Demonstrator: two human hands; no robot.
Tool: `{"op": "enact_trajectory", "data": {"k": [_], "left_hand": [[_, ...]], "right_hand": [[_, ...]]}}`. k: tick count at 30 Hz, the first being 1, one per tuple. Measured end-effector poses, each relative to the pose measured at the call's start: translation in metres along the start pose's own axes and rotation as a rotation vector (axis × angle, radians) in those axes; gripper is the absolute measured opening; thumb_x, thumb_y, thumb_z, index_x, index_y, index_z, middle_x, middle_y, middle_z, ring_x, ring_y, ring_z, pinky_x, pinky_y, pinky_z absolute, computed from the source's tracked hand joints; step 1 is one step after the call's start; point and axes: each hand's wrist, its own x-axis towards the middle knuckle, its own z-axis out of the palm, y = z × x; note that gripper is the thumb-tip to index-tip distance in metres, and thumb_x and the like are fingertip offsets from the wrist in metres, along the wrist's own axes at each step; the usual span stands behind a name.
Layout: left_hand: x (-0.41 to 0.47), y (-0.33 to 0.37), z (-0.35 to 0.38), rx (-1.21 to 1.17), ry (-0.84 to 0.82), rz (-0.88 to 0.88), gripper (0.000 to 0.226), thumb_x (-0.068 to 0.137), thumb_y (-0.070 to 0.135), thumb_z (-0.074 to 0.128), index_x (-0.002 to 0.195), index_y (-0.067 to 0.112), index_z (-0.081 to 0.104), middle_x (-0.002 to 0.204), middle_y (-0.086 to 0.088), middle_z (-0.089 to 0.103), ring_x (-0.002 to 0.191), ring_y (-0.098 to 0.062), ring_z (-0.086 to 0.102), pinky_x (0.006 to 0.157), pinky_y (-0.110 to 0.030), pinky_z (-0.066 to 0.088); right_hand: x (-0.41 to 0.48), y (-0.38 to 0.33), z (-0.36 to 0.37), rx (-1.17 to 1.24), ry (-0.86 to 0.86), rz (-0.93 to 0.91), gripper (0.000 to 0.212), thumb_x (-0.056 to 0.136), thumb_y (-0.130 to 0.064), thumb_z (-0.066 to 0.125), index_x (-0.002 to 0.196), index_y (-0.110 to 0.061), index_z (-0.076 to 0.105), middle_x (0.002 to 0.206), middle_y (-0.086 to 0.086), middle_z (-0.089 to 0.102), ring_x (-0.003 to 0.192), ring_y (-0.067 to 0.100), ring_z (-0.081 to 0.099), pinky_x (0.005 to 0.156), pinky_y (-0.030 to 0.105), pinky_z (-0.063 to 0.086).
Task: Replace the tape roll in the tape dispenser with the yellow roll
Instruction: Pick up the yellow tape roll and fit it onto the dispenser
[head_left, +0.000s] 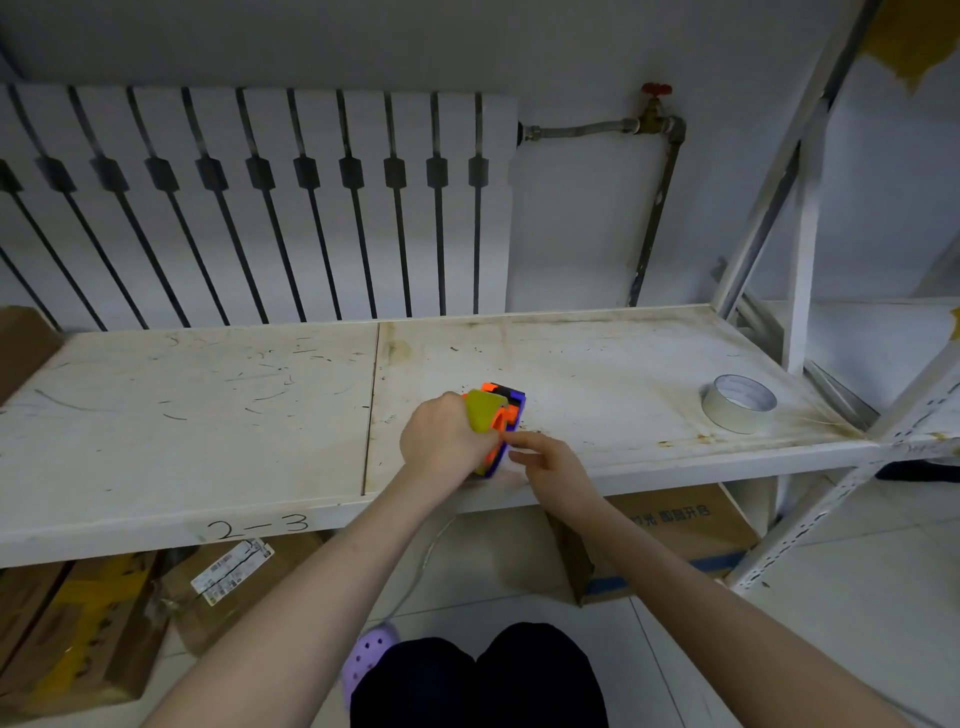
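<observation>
Tape dispenser (500, 422) — orange and purple, yellow roll (484, 410) seated in it — is gripped by the left hand (448, 439) on the shelf (208, 415) | right hand (550, 462) just beside it, fingers loosely extended, fingertips at its near edge | pale tape roll (738, 404) lies flat, well right of both hands

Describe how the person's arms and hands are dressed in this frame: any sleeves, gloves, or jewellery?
Both forearms are bare as far as the frame shows, no sleeves. The left hand and right hand wear no gloves. No watch, bracelet or ring is visible on the wrists or fingers.
</observation>
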Motion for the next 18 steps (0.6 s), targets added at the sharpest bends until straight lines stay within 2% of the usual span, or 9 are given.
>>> {"op": "enact_trajectory", "data": {"k": [2,4,6,9,12,14,16,18], "left_hand": [[0.004,-0.007,-0.005,0.022,-0.015,0.067,0.042,0.073,0.048,0.071,0.088,0.012,0.056,0.094,-0.007,0.066,0.077,-0.019,0.051,0.059,-0.028,0.037],[0.004,-0.012,-0.009,0.017,-0.042,0.134,0.048,0.07,0.048,0.075,0.1,0.013,0.063,0.1,-0.006,0.069,0.085,-0.021,0.059,0.064,-0.027,0.038],[0.002,-0.017,-0.011,-0.035,-0.061,0.165,0.054,0.068,0.048,0.077,0.107,0.015,0.064,0.104,-0.004,0.07,0.094,-0.021,0.062,0.066,-0.027,0.041],[0.001,-0.024,-0.012,-0.115,-0.119,0.167,0.058,0.064,0.048,0.08,0.109,0.014,0.065,0.106,-0.005,0.07,0.094,-0.019,0.062,0.069,-0.028,0.047],[0.002,-0.027,-0.014,-0.097,-0.208,0.161,0.064,0.064,0.044,0.082,0.115,0.014,0.059,0.112,-0.006,0.066,0.092,-0.018,0.056,0.071,-0.029,0.046],[0.002,-0.026,-0.014,-0.079,-0.222,0.183,0.07,0.066,0.04,0.082,0.125,0.016,0.053,0.121,-0.006,0.062,0.102,-0.022,0.057,0.076,-0.03,0.046],[0.0,-0.024,-0.012,-0.094,-0.193,0.21,0.074,0.067,0.036,0.082,0.132,0.02,0.048,0.128,-0.004,0.059,0.113,-0.024,0.056,0.081,-0.03,0.046],[-0.003,-0.024,-0.009,-0.136,-0.17,0.224,0.075,0.069,0.033,0.081,0.134,0.022,0.046,0.13,-0.003,0.059,0.116,-0.023,0.055,0.08,-0.028,0.044]], "right_hand": [[-0.001,0.001,-0.004,-0.012,0.051,0.023,0.051,0.084,0.012,0.034,0.122,-0.015,0.056,0.132,0.009,0.052,0.115,0.022,0.057,0.092,0.036,0.048],[-0.002,0.0,-0.004,-0.023,0.101,0.033,0.04,0.089,0.004,0.041,0.121,-0.015,0.053,0.129,0.007,0.053,0.113,0.02,0.056,0.09,0.034,0.049],[0.0,-0.001,-0.002,-0.017,0.136,0.026,0.029,0.09,-0.004,0.046,0.115,-0.017,0.051,0.124,0.006,0.055,0.109,0.02,0.056,0.089,0.037,0.051],[0.003,-0.001,0.002,-0.036,0.162,0.037,0.018,0.09,-0.008,0.05,0.106,-0.016,0.046,0.114,0.009,0.058,0.098,0.024,0.059,0.084,0.042,0.053],[0.004,-0.001,0.003,-0.025,0.163,0.066,0.018,0.09,-0.005,0.048,0.106,-0.012,0.045,0.108,0.011,0.058,0.091,0.025,0.059,0.077,0.039,0.05],[0.006,-0.002,0.003,-0.003,0.142,0.079,0.023,0.09,-0.004,0.045,0.113,-0.011,0.047,0.111,0.005,0.055,0.101,0.024,0.057,0.086,0.039,0.049],[0.01,-0.004,0.002,0.055,0.134,0.097,0.028,0.092,-0.008,0.04,0.119,-0.009,0.049,0.116,0.008,0.058,0.106,0.026,0.056,0.095,0.043,0.048],[0.013,-0.01,0.001,0.072,0.13,0.127,0.028,0.096,-0.016,0.034,0.11,-0.005,0.055,0.106,0.017,0.062,0.097,0.031,0.058,0.091,0.048,0.046]]}}
